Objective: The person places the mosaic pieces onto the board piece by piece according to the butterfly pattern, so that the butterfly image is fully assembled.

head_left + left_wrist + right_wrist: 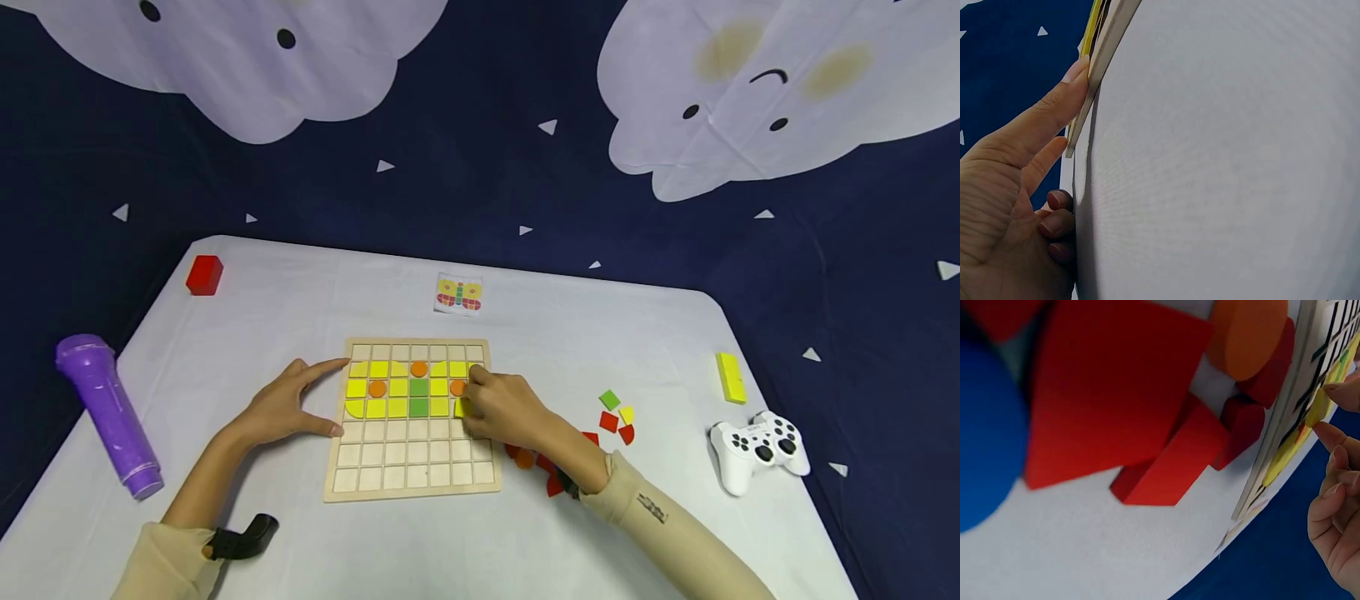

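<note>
The right hand [504,408] lies over the right part of a wooden grid board [414,479], and its fingers [1335,434] pinch a yellow tile [462,407], which sits at the board's surface just left of the knuckles. In the right wrist view the tile [1319,407] shows between two fingertips, pressed to the board's edge.

The left hand [288,407] rests flat on the worktop [525,542] against the board's left side. Its fingers [1054,103] are straight and spread wide, with the forefinger along the upper left edge and the thumb touching the edge lower down; they hold nothing.

Between the two hands, the board's upper rows carry yellow tiles, orange discs [377,388] and a green column [418,397].

Just behind the right wrist lies a heap of red pieces [1116,400] with an orange disc [1247,331] among them. A little further right of those fingers lie a green tile [610,400], a small yellow one and two red ones.

Well beyond the fingertips, a pattern card [458,293] with a butterfly lies on the worktop.
</note>
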Demonstrator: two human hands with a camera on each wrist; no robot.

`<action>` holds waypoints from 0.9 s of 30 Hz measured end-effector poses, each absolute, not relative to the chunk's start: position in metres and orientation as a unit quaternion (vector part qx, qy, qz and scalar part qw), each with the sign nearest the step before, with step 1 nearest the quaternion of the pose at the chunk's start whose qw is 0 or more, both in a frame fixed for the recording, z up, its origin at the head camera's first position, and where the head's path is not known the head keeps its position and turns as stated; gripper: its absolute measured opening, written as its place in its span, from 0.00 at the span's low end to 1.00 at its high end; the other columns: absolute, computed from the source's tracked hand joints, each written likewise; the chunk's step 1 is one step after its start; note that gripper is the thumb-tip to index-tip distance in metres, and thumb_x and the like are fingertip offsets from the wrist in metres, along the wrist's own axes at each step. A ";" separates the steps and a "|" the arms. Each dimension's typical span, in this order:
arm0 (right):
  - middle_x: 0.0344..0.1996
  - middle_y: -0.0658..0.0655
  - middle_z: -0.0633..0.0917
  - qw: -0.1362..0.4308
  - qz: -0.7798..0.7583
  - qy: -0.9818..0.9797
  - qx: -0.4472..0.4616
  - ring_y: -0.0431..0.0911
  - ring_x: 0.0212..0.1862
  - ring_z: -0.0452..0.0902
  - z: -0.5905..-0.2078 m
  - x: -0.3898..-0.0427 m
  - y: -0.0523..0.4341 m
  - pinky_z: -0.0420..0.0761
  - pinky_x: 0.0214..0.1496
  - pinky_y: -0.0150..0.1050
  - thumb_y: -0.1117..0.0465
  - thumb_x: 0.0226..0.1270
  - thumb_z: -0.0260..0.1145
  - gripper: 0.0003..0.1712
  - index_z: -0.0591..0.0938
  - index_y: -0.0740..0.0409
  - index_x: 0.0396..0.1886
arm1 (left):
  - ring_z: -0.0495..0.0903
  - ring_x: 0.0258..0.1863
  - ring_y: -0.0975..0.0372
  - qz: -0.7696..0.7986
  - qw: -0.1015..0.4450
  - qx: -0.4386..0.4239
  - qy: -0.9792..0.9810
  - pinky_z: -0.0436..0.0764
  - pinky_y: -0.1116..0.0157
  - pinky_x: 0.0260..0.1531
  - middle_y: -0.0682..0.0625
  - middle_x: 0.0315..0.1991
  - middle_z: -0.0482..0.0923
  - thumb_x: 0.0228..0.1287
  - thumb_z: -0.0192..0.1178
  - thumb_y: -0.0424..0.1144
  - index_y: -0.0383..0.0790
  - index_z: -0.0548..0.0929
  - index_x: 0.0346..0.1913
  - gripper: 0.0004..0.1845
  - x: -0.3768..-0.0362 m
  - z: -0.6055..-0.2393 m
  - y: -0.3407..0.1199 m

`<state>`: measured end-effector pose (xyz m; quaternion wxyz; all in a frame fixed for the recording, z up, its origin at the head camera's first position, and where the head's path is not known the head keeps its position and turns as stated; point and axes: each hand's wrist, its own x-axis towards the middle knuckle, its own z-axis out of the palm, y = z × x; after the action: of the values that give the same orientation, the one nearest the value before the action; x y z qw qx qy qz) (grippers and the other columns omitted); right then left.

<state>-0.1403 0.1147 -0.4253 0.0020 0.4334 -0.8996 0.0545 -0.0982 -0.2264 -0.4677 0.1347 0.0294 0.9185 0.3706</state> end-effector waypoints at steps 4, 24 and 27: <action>0.31 0.51 0.76 0.001 0.050 -0.902 0.429 0.38 0.22 0.67 -0.427 -0.140 0.113 0.70 0.24 0.29 0.56 0.59 0.73 0.09 0.86 0.57 0.34 | 0.64 0.33 0.56 0.371 0.135 0.031 0.918 0.63 0.61 0.31 0.45 0.37 0.63 0.34 0.81 0.57 0.50 0.67 0.74 0.57 -0.098 -0.468 -0.225; 0.33 0.52 0.80 -0.031 0.166 -0.916 0.365 0.37 0.25 0.67 -0.422 -0.132 0.141 0.71 0.29 0.30 0.56 0.62 0.73 0.15 0.88 0.57 0.46 | 0.65 0.34 0.56 0.369 0.134 0.034 0.919 0.64 0.61 0.31 0.45 0.38 0.65 0.34 0.81 0.56 0.51 0.66 0.74 0.58 -0.098 -0.467 -0.225; 0.33 0.52 0.79 -0.025 0.163 -0.925 0.343 0.37 0.26 0.67 -0.420 -0.129 0.159 0.71 0.29 0.29 0.58 0.61 0.73 0.14 0.88 0.57 0.46 | 0.65 0.34 0.56 0.368 0.134 0.034 0.920 0.65 0.61 0.31 0.45 0.38 0.65 0.34 0.81 0.56 0.50 0.66 0.74 0.58 -0.097 -0.467 -0.226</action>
<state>-0.1289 0.1593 -0.4202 -0.0247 0.3427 -0.9248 0.1631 -0.0975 -0.2257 -0.4674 0.1339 0.0338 0.9196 0.3677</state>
